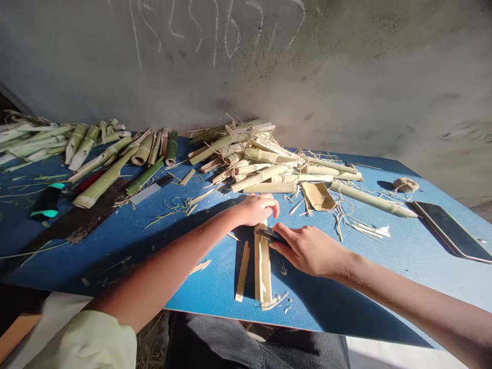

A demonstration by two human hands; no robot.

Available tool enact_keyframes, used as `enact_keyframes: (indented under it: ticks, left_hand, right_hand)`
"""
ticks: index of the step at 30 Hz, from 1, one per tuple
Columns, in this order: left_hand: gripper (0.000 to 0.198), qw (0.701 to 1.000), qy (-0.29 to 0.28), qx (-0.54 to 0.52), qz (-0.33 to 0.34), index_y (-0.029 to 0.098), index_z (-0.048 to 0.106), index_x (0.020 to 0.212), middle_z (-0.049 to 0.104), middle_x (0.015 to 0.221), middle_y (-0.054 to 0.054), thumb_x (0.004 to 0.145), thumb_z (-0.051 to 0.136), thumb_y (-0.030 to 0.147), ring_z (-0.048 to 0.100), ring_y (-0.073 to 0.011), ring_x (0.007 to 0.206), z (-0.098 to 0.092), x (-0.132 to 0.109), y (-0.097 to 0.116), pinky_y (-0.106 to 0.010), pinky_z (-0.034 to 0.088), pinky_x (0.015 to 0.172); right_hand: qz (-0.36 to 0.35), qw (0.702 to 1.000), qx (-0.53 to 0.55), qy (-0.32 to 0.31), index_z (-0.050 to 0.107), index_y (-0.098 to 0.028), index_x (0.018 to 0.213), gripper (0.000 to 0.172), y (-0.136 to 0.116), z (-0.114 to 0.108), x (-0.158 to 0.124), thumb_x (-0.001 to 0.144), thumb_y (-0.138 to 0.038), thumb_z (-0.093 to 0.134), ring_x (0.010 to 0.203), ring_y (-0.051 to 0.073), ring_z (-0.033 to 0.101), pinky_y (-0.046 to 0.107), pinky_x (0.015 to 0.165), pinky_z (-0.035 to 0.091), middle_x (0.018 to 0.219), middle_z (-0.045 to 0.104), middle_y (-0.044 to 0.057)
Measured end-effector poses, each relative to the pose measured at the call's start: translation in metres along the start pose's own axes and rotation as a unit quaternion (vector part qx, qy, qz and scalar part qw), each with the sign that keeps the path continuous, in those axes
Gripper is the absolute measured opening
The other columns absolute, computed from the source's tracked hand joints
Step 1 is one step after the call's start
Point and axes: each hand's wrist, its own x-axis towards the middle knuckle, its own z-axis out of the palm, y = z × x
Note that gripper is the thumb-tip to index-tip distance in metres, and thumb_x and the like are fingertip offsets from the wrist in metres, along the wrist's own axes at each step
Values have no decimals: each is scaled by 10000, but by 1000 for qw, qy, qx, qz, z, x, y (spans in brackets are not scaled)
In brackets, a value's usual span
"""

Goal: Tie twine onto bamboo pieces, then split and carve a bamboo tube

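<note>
Gripping knife (270, 234) in right hand (309, 251) on bamboo strip (263, 269) at 6 o'clock; left hand (257, 210) closed over strip's top end. Loose strip (242, 271) lay beside; bundled bamboo pile (253, 161) lay uncut at 12 o'clock.

Our left hand (257, 210) closes over the top of a split bamboo strip (262, 266) on the blue table (384, 287). Our right hand (309, 250) grips a dark-handled knife (269, 234) against the strip. Twine-tied bamboo pieces (265, 164) lie heaped beyond.
</note>
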Motion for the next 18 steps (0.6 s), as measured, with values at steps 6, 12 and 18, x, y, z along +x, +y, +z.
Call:
enact_keyframes:
  ticks: [6,12,18]
  left_hand:
    - [318,998,-40,-2,47,228,704,801,748,966,-28,922,436,105,670,-213,997,-5,-1,-10,-308,489,961]
    - [326,998,-47,6,42,233,728,821,741,898,-32,940,434,156,677,-226,933,-5,-1,-13,-311,505,904]
    - [332,999,-27,24,28,229,761,854,716,798,-33,940,443,195,665,-217,817,-5,-5,-9,-301,506,783]
  right_hand:
    - [36,999,-9,-5,564,-178,1156,331,-2,4,-8,1115,-441,365,512,208,599,330,545,151,629,671,34]
    - [53,998,-30,-19,591,-173,1177,415,-2,3,-20,1122,-495,335,501,203,596,323,542,144,619,673,35]
    - [63,996,-55,-12,613,-171,1158,456,-7,-2,-14,1118,-521,324,479,179,538,316,527,144,640,678,50]
